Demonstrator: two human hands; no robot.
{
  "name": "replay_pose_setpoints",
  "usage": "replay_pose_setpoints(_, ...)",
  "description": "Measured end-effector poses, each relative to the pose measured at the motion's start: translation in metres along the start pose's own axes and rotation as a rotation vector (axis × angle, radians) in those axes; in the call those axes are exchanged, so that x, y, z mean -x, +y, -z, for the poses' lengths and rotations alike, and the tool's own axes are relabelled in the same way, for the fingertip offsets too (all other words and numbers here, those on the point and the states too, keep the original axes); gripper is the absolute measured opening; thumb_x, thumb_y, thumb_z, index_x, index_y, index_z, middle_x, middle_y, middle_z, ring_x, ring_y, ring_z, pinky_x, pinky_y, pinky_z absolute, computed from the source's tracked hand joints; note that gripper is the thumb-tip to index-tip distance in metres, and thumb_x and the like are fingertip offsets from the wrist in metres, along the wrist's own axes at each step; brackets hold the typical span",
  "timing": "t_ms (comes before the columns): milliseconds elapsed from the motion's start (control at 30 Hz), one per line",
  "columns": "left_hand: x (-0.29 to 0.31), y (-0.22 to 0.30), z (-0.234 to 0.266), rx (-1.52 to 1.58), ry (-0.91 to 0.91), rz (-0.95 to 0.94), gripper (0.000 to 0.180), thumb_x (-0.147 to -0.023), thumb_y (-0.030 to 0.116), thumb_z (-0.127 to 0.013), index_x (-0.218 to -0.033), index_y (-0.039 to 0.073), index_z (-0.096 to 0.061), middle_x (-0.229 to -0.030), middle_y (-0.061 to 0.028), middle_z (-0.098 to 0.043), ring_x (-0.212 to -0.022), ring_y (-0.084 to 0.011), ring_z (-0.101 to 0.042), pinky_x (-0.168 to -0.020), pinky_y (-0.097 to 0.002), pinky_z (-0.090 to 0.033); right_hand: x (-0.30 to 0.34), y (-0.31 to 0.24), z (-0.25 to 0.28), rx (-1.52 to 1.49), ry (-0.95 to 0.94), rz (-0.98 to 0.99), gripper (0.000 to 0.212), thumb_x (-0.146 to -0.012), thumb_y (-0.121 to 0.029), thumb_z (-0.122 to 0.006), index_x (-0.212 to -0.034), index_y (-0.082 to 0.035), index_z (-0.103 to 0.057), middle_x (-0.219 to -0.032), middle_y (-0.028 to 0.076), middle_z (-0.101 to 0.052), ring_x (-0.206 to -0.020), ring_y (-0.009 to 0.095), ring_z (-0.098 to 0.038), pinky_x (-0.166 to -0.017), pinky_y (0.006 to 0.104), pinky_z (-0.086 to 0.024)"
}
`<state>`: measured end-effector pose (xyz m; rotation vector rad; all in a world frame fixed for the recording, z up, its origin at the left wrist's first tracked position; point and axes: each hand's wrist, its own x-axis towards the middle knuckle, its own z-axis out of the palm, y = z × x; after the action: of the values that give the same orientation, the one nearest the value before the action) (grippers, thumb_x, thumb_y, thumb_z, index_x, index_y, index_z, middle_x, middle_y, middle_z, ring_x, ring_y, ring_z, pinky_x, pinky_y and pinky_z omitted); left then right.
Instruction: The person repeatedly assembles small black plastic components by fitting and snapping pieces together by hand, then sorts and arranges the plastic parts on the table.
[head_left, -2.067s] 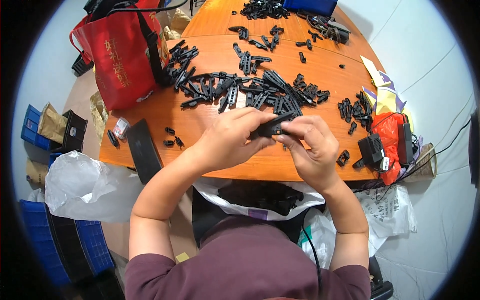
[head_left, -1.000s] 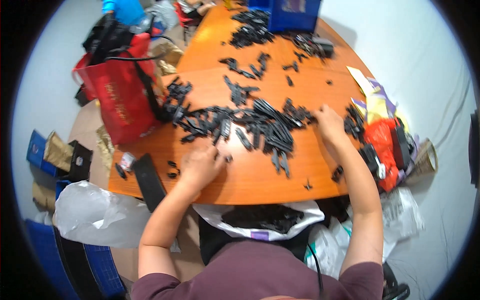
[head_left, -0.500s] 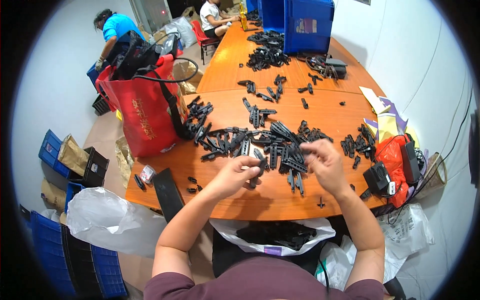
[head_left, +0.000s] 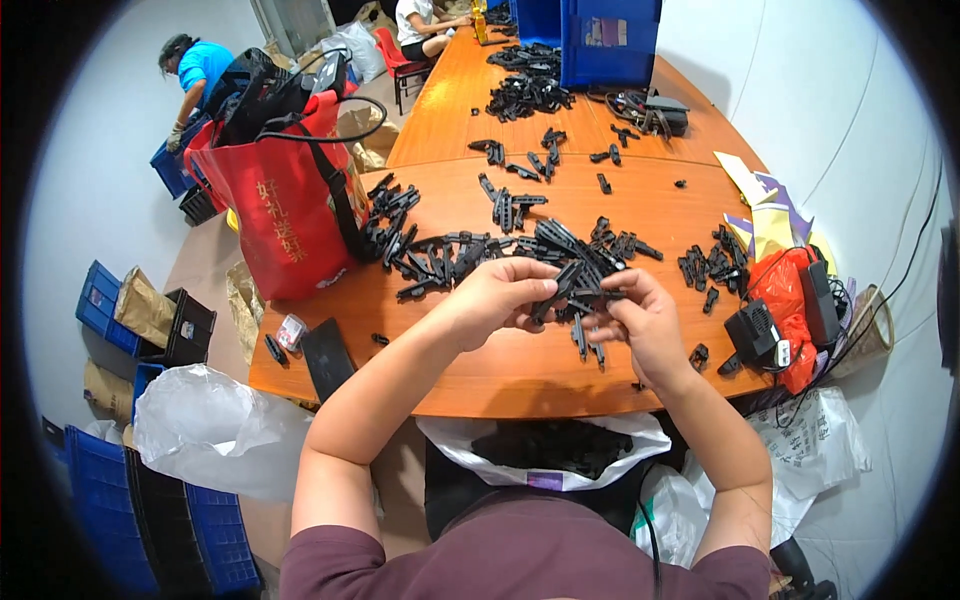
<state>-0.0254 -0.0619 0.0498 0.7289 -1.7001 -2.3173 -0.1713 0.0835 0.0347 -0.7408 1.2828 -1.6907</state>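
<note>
My left hand [head_left: 498, 298] and my right hand [head_left: 640, 322] meet above the orange table [head_left: 500, 370], both pinching a long black plastic part [head_left: 572, 290] between them. Just beyond the hands lies a wide heap of similar black plastic parts [head_left: 480, 250]. A white bag holding more black parts [head_left: 550, 450] hangs open at the table's near edge, below my hands.
A red tote bag [head_left: 280, 210] stands at the table's left. A flat black piece [head_left: 326, 358] lies near the left corner. An orange pouch, black adapters and cables [head_left: 790, 310] sit at right. Blue crates [head_left: 600, 30] stand far back. Other people work beyond the table.
My hands had spread apart into the heap, then came back together holding a black part. The view has lifted, showing more of the far table.
</note>
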Motion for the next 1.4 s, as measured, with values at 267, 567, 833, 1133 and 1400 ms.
replay_pose_setpoints(267, -0.006, -0.002, -0.007, -0.079, 0.082, -0.239, 0.03, -0.086, 0.013, -0.062, -0.114, 0.003, -0.059, -0.091, -0.0032, -0.065, -0.073, -0.0096, -0.061, -0.061, -0.0216, -0.05, -0.002, 0.004, -0.02, 0.052, -0.079, 0.111, 0.024, -0.086, -0.009, -0.06, -0.104, 0.004, -0.052, -0.093, 0.01, -0.061, -0.079, 0.013, -0.063, -0.065, 0.024, -0.053)
replay_pose_setpoints(567, 0.009, -0.006, 0.002, 0.06, 0.027, -0.158, 0.034, -0.088, 0.018, -0.06, -0.117, 0.002, -0.056, -0.088, -0.0073, -0.065, -0.071, -0.0121, -0.062, -0.058, -0.0224, -0.05, -0.004, 0.007, -0.001, -0.064, 0.075, 0.097, 0.017, -0.084, 0.0, -0.054, -0.101, 0.007, -0.054, -0.091, 0.014, -0.062, -0.078, 0.017, -0.064, -0.07, 0.0256, -0.056)
replay_pose_setpoints(833, 0.022, -0.004, -0.009, -0.268, -0.016, -0.293, 0.026, -0.089, 0.018, -0.059, -0.108, 0.001, -0.063, -0.077, -0.0032, -0.065, -0.066, -0.0078, -0.059, -0.057, -0.0228, -0.05, 0.006, -0.002, -0.013, 0.729, -0.075, 0.87, 0.018, -0.071, 0.008, -0.068, -0.087, 0.0, -0.065, -0.084, 0.011, -0.061, -0.072, 0.018, -0.061, -0.061, 0.026, -0.051)
replay_pose_setpoints(1133, 0.035, -0.011, -0.027, -0.941, 0.165, -0.91, 0.032, -0.074, 0.013, -0.072, -0.102, 0.001, -0.062, -0.075, -0.0115, -0.061, -0.064, -0.0223, -0.06, -0.057, -0.0295, -0.048, 0.017, 0.004, -0.013, 0.688, -0.027, 0.969, 0.021, -0.067, 0.013, -0.068, -0.084, 0.0, -0.063, -0.085, 0.011, -0.06, -0.071, 0.02, -0.061, -0.061, 0.0278, -0.054)
replay_pose_setpoints(1400, 0.033, -0.02, -0.021, -1.108, 0.229, -1.083, 0.033, -0.066, 0.007, -0.072, -0.097, 0.0, -0.061, -0.07, -0.0111, -0.058, -0.059, -0.0263, -0.056, -0.053, -0.0346, -0.044, 0.017, -0.002, -0.011, 0.874, -0.028, 0.821, 0.037, -0.068, 0.0, -0.071, -0.103, -0.001, -0.057, -0.084, 0.011, -0.059, -0.068, 0.025, -0.06, -0.058, 0.0307, -0.05)
